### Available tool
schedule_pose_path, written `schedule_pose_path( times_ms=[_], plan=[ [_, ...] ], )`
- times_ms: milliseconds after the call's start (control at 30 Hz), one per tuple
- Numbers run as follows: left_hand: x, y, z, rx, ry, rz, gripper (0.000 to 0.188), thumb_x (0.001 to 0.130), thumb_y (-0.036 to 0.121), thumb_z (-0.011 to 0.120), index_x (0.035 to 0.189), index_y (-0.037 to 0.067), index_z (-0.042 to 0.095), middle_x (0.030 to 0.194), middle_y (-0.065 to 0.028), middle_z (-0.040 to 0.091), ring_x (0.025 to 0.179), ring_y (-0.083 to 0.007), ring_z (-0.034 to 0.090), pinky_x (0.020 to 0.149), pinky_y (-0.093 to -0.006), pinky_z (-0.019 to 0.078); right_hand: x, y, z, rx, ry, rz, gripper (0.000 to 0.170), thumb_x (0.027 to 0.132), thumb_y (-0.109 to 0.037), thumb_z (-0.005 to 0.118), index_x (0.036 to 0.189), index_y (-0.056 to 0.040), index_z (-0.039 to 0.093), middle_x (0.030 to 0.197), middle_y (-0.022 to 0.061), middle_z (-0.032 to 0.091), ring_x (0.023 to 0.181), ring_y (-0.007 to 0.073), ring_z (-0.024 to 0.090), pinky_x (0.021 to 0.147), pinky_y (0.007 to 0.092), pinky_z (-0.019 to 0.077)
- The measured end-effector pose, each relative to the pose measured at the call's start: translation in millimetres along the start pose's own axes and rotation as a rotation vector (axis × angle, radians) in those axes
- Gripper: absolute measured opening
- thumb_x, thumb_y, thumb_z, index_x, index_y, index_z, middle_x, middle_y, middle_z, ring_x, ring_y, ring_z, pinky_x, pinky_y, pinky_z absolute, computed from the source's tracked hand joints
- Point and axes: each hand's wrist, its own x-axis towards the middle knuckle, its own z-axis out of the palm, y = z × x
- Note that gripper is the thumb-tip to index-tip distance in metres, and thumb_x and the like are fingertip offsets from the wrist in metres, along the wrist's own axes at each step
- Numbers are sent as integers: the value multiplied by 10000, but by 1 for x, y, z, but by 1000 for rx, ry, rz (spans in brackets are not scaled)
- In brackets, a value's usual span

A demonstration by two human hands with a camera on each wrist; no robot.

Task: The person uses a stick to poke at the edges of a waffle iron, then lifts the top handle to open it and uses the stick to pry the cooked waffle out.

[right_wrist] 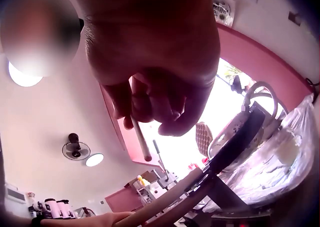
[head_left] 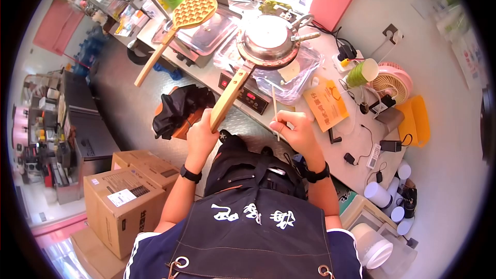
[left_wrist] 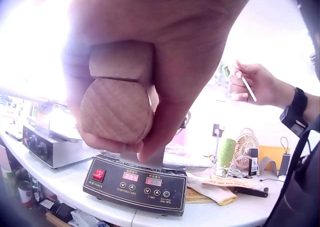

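Note:
My left hand point(head_left: 202, 137) grips the wooden handles point(head_left: 230, 98) of a round metal waffle iron point(head_left: 266, 39). In the left wrist view the two handle ends point(left_wrist: 117, 109) lie one above the other, the fingers wrapped round them. My right hand point(head_left: 295, 130) pinches a thin wooden stick point(head_left: 275, 108), to the right of the handles. The right wrist view shows the stick point(right_wrist: 140, 137) slanting down from the fingers. The iron looks closed, over its base with a lit control panel point(left_wrist: 135, 187).
An open bubble-waffle iron point(head_left: 195, 10) stands to the left. Clear plastic bags, an orange printed packet point(head_left: 326, 104), green cups point(head_left: 361, 72), a pink fan point(head_left: 395, 80) and cables lie right. Cardboard boxes point(head_left: 124, 201) stand on the floor at left.

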Motion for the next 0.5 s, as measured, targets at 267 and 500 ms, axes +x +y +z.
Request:
schedule_pose_path(
  times_ms=[267,500],
  plan=[
    [0,2,-3,-24,-5,4,519,726,68,700,1212,157,542,806,-211,681,793,-419,679,670,-510,538,-1,39,5,681,-135,79,251,995,-180,575,811,-16,622,744,-11,579,671,45,475,582,213,347],
    [0,5,-4,-28,7,10,495,737,62,684,1202,163,547,808,-208,683,795,-418,680,661,-511,536,-7,40,9,769,-99,69,231,987,-164,593,808,-23,627,715,-25,563,658,30,443,556,219,319]
  ],
)
